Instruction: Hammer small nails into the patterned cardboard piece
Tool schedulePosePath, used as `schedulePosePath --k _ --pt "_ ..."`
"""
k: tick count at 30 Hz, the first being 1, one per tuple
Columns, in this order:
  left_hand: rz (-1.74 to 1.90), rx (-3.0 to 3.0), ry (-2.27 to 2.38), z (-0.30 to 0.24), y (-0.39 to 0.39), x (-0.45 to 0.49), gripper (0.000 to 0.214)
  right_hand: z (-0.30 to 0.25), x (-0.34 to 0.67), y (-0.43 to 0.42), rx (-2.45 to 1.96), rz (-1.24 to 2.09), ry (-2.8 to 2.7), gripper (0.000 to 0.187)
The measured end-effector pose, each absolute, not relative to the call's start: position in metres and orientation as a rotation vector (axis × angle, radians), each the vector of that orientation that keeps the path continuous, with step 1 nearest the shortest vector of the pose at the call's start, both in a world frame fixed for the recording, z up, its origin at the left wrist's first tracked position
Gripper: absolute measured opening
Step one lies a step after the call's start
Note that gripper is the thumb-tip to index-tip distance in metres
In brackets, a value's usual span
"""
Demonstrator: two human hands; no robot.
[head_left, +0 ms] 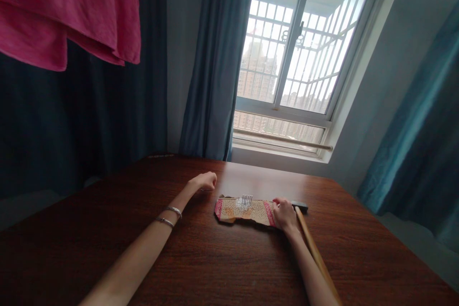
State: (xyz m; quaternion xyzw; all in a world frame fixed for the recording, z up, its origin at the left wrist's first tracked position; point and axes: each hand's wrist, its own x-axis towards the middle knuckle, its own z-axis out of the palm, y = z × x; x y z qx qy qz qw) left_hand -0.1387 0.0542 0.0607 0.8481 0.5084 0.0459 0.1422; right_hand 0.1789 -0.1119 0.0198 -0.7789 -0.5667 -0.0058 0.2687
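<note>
A small patterned piece of fabric (244,211) with pink borders lies flat on the wooden table (201,258). A small metal comb-like object (245,199) rests on its far edge. My right hand (285,215) presses on the right end of the fabric, fingers curled over it. My left hand (204,181) lies on the table to the left of the fabric, fingers curled in a loose fist; whether it holds anything is hidden. Two bracelets (170,215) circle my left wrist.
A long wooden stick (315,253) with a dark head (299,206) lies on the table beside my right forearm. Behind the table are a window (294,57) and blue curtains (215,57). A pink cloth (68,9) hangs at top left.
</note>
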Motion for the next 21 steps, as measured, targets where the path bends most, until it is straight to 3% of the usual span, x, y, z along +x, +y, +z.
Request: schedulePosePath --k 7,11,16,21 --pt "0.671 2.611 1.095 0.075 0.046 -0.110 0.012 0.028 0.169 -0.107 -1.756 0.176 -1.415 0.028" --pt "0.980 2.623 0.999 0.076 0.021 -0.080 0.011 0.029 0.148 -0.102 -1.457 0.558 -1.187 0.029" --pt "1.002 2.767 0.735 0.065 -0.019 -0.045 0.013 0.033 0.128 -0.106 -1.148 1.116 -0.903 0.031" --pt "0.893 2.888 0.635 0.062 -0.045 -0.032 0.019 0.033 0.127 -0.106 -1.043 1.374 -0.757 0.028"
